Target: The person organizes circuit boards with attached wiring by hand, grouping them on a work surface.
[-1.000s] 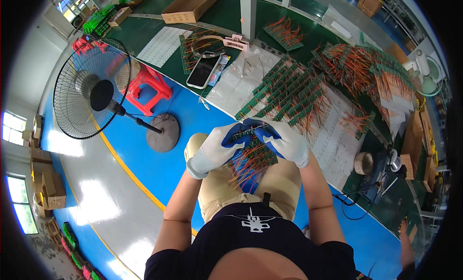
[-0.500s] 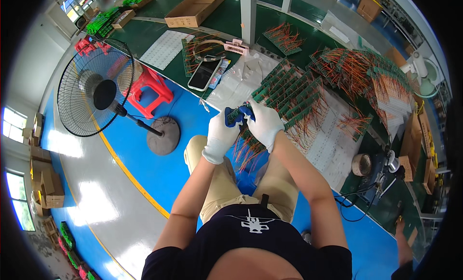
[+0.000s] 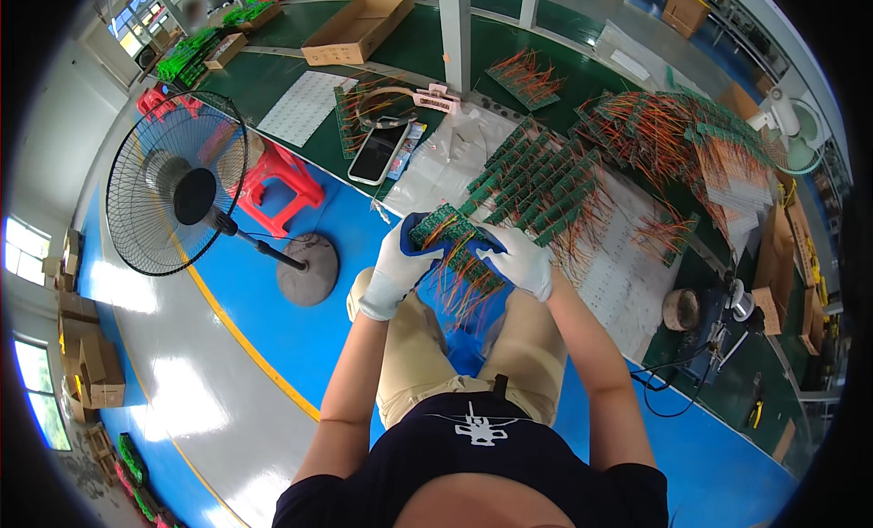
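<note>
While seated over a glossy blue floor (image 3: 300, 346) with a yellow line, both white-gloved hands, left hand (image 3: 397, 266) and right hand (image 3: 520, 260), grasp one stack of green circuit boards (image 3: 452, 244) with orange wires at centre frame. At 12 to 2 o'clock, a green workbench (image 3: 427, 46) carries more boards, a smartphone (image 3: 377, 152) and a cardboard box (image 3: 357, 26). Pedestal fan (image 3: 177, 196) and red stool (image 3: 277, 178) stand at 10 o'clock.

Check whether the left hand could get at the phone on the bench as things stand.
Probably not right away: the left hand is gripping the bundle of green circuit boards together with the right hand. The phone lies uncovered on the green bench, further ahead, with nothing between.
</note>
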